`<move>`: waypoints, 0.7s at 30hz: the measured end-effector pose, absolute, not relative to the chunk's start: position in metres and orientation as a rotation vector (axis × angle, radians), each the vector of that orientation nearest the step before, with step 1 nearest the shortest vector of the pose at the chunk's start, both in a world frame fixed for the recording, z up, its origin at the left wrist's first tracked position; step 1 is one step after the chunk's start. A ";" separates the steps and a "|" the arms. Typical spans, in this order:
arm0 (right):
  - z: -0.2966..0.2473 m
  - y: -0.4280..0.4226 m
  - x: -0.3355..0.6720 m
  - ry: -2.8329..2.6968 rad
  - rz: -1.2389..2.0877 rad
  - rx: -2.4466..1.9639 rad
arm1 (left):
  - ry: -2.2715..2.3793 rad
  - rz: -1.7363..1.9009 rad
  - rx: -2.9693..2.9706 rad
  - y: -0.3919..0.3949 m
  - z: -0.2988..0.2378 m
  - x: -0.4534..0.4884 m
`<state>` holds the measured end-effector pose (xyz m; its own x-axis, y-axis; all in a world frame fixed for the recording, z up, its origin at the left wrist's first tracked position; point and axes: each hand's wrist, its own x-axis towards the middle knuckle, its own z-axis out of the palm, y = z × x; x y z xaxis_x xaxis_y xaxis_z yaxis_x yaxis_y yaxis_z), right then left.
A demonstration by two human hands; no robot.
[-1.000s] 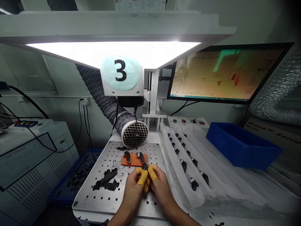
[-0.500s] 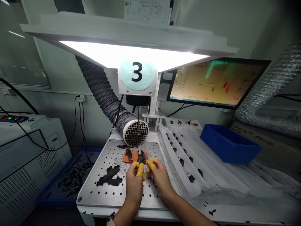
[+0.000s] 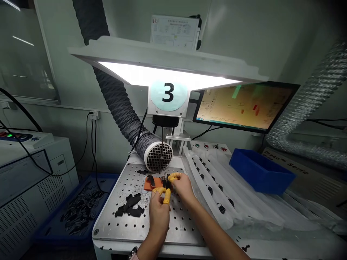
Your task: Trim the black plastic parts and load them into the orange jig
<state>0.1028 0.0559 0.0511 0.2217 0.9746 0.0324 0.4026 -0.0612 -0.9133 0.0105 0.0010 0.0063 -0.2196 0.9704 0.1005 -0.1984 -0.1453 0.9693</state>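
Yellow finger covers sit on the fingertips of both hands. My left hand (image 3: pixel 159 213) is closed in a pinch on a small black piece (image 3: pixel 168 184) at the near edge of the orange fixture (image 3: pixel 148 186). Just right of it, my right hand (image 3: pixel 183 187) reaches over the fixture's right end, its fingers closed at a dark part there; what they grip is hidden. A curved black part (image 3: pixel 151 180) rests on the fixture's left side. Several flat black scraps (image 3: pixel 130 206) lie on the perforated metal plate (image 3: pixel 115 231), left of my hands.
Behind the fixture is a grilled duct mouth (image 3: pixel 158 157), below a lit lamp panel (image 3: pixel 168 77). White foam sleeves (image 3: pixel 244 202) with patterned black parts lie right, beside a blue bin (image 3: pixel 261 173). A blue tray (image 3: pixel 78 209) of black scraps stands lower left. A monitor (image 3: pixel 244 106) is behind.
My right hand has moved forward from beside the left hand to over the fixture's right end. The left hand stays near the fixture's front edge. The whole view has shifted with the head.
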 end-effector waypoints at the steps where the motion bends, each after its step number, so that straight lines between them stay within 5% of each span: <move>1: 0.054 0.052 0.104 -1.320 0.868 -1.583 | 1.123 1.541 1.028 0.002 0.006 0.011; 8: 0.065 0.021 0.122 -1.202 1.273 -1.392 | 0.907 1.433 1.057 -0.001 0.011 0.013; 16: 0.064 0.021 0.115 -1.494 0.671 -1.284 | 1.083 1.293 0.995 -0.003 0.013 0.014; 21: 0.039 0.059 0.112 -1.418 0.702 -1.252 | 0.998 1.317 0.996 -0.006 0.010 0.015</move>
